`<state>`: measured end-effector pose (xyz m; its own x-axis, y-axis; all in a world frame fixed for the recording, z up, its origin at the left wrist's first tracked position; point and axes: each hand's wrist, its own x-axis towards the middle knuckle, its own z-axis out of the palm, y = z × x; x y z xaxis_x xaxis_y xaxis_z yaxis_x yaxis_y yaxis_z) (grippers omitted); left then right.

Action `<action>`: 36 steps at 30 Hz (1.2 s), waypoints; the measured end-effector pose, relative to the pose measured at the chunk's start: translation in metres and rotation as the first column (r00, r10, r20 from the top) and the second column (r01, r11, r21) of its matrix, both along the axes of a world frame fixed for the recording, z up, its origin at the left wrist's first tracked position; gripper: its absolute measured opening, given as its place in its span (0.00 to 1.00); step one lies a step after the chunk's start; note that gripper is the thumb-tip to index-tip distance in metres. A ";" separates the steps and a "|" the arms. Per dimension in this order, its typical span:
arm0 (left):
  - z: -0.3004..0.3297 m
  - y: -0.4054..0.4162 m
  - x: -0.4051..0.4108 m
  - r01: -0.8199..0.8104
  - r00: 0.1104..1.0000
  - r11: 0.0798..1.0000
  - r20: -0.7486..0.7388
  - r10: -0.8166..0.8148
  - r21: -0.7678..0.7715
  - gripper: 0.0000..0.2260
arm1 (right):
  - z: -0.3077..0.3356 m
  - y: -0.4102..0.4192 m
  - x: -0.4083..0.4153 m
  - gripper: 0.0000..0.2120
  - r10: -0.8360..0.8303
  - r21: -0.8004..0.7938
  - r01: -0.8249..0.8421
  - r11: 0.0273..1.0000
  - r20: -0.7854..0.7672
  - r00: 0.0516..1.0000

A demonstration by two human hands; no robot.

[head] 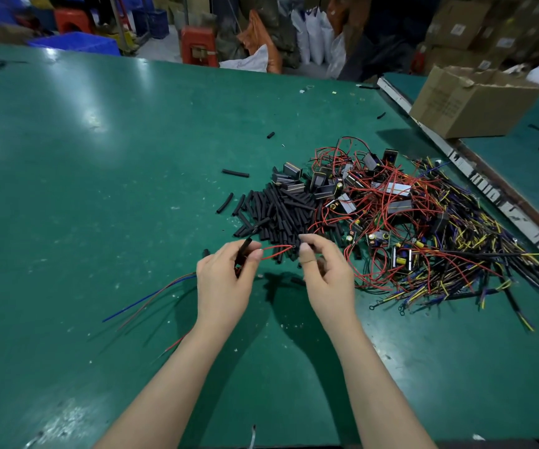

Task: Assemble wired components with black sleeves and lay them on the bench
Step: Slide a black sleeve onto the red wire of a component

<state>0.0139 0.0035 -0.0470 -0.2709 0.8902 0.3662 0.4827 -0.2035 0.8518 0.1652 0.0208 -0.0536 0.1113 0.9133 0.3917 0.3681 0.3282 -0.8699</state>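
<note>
Above the green table [99, 189], the left hand [221, 280] pinches a black sleeve [244, 249] while the right hand [326, 273] pinches the tip of a red wire [276, 249] stretched between them, with the sleeve pile [277, 212] at 12 o'clock and tangled wired components [407, 222] at 2 o'clock.

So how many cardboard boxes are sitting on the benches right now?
1. The box sits far right, across the seam between the green bench and the next one. More boxes stand on the floor behind, and others may be out of view.
</note>
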 end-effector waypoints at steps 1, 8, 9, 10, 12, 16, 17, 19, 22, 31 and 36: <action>0.000 0.000 0.000 0.002 1.000 1.000 0.006 -0.002 0.002 0.03 | -0.001 -0.001 -0.001 0.06 0.011 0.017 -0.011 1.000 0.041 0.999; 0.002 -0.003 -0.003 0.123 0.992 0.991 -0.034 -0.122 0.053 0.05 | 0.001 -0.001 -0.001 0.04 -0.009 0.114 -0.005 0.993 0.124 0.992; 0.002 -0.003 -0.003 0.150 0.987 0.987 -0.067 -0.146 0.062 0.07 | 0.001 -0.002 0.000 0.05 -0.018 0.124 0.003 0.992 0.122 0.992; 0.003 -0.004 -0.003 0.172 0.982 0.982 -0.088 -0.165 0.074 0.09 | 0.002 -0.002 0.001 0.06 -0.023 0.131 0.008 0.991 0.118 0.993; 0.003 -0.003 -0.005 0.192 0.979 0.976 -0.090 -0.183 0.104 0.11 | 0.004 -0.002 0.004 0.07 -0.009 0.144 -0.008 0.990 0.115 0.993; -0.002 -0.002 -0.009 0.213 0.974 0.968 -0.104 -0.200 0.134 0.07 | 0.009 -0.004 0.009 0.07 0.055 0.147 -0.073 0.986 0.123 0.991; -0.003 -0.001 -0.009 0.217 0.973 0.966 -0.114 -0.202 0.141 0.07 | 0.011 -0.004 0.009 0.07 0.057 0.099 -0.066 0.993 0.094 0.994; -0.002 0.000 -0.008 0.216 0.968 0.961 -0.167 -0.187 0.172 0.12 | 0.013 -0.005 0.006 0.09 0.044 -0.048 -0.043 0.998 0.008 0.999; -0.001 -0.001 -0.005 0.225 0.948 0.935 -0.283 -0.145 0.275 0.10 | 0.014 -0.005 0.005 0.12 0.022 -0.227 -0.060 0.972 -0.167 0.986; -0.006 0.001 -0.008 0.145 0.986 0.950 -0.124 -0.115 0.275 0.07 | 0.022 -0.005 0.012 0.05 0.145 -0.119 -0.173 0.978 -0.214 0.966; -0.004 -0.001 -0.007 0.149 0.986 0.956 -0.111 -0.125 0.254 0.07 | 0.017 -0.007 0.011 0.03 0.078 0.048 -0.078 0.996 -0.015 0.997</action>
